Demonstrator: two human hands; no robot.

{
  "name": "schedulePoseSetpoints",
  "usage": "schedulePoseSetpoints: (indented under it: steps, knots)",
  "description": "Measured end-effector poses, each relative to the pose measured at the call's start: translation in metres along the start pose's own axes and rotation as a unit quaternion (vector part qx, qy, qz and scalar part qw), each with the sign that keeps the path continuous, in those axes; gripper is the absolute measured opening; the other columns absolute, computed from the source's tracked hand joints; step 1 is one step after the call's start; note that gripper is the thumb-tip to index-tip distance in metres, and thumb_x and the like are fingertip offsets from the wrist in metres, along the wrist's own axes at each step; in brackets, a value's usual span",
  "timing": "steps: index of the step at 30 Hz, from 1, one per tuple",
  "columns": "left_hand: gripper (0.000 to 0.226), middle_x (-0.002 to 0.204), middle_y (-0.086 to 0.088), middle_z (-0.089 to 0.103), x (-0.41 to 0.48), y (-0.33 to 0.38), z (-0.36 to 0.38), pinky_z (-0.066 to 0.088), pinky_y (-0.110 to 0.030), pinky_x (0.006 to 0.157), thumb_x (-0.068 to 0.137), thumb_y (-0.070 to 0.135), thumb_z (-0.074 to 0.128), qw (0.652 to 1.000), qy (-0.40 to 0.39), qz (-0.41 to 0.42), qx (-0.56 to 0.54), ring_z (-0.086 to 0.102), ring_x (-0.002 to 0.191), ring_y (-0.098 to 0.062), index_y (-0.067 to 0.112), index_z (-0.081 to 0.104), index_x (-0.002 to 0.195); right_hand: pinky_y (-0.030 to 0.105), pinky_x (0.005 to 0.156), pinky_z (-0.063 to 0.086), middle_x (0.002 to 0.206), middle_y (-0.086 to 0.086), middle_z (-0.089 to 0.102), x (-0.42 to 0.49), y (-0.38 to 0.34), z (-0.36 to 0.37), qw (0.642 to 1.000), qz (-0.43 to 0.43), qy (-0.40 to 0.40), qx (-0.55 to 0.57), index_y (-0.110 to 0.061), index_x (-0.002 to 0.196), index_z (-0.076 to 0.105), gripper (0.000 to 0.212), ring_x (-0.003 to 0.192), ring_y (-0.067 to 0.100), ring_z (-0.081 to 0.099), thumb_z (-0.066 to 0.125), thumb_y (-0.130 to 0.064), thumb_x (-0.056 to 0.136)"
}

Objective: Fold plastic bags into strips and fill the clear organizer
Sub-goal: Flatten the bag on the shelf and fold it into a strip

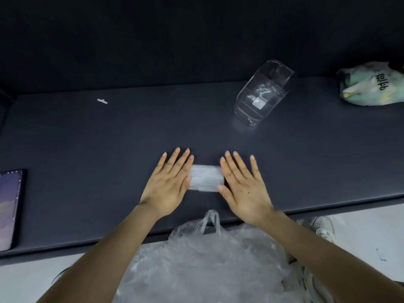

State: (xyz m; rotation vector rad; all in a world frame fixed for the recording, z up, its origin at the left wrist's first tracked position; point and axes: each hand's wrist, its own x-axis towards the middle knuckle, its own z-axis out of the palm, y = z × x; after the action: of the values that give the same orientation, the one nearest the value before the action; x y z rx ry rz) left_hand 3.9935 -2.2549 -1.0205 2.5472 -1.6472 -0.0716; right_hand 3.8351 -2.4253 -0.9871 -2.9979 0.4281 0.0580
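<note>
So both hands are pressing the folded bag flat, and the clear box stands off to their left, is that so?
Nearly. In the head view the left hand and right hand do press the folded bag flat, but the clear box stands off to their right.

You face a plain indoor workstation; its type cannot be told further. A dark matte surface (87, 149) meets a plain dark wall (153, 40), with pale floor (360, 232) below the front edge and a dark-cased device (9, 206) at the left.
</note>
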Motion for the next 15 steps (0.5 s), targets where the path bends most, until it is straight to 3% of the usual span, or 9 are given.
schedulePoseSetpoints:
  steps: [5, 9, 15]
  knots:
    - [0.052, 0.157, -0.008, 0.024, 0.001, 0.000, 0.000, 0.007, -0.041, 0.119, 0.104, 0.034, 0.020, 1.000, 0.001, 0.001, -0.015, 0.016, 0.147, -0.022, 0.008, 0.026, 0.149, 0.050, 0.115, 0.010, 0.155, 0.011, 0.030, 0.030, -0.041, 0.015, 0.999, -0.018, -0.013, 0.038, -0.006, 0.147, 0.029, 0.058, 0.145, 0.024, 0.023, 0.012, -0.040, 0.103]
    - [0.052, 0.158, 0.000, 0.015, -0.003, -0.011, -0.002, -0.008, -0.034, 0.120, 0.104, 0.036, 0.014, 0.996, -0.004, -0.042, -0.074, 0.000, 0.147, -0.010, 0.013, 0.018, 0.150, 0.052, 0.116, 0.005, 0.158, 0.009, 0.022, 0.030, -0.037, 0.026, 0.999, -0.023, -0.024, 0.042, -0.009, 0.150, 0.019, 0.057, 0.148, 0.024, 0.015, 0.018, -0.040, 0.101]
    - [0.053, 0.159, 0.000, 0.021, -0.021, -0.035, -0.004, 0.002, -0.049, 0.118, 0.105, 0.034, 0.015, 1.000, -0.017, 0.009, -0.004, 0.010, 0.148, -0.019, 0.010, 0.024, 0.151, 0.054, 0.115, 0.004, 0.159, 0.009, 0.021, 0.030, -0.037, 0.024, 0.998, -0.030, -0.031, 0.040, -0.010, 0.151, 0.022, 0.063, 0.148, 0.025, 0.013, 0.009, -0.047, 0.101]
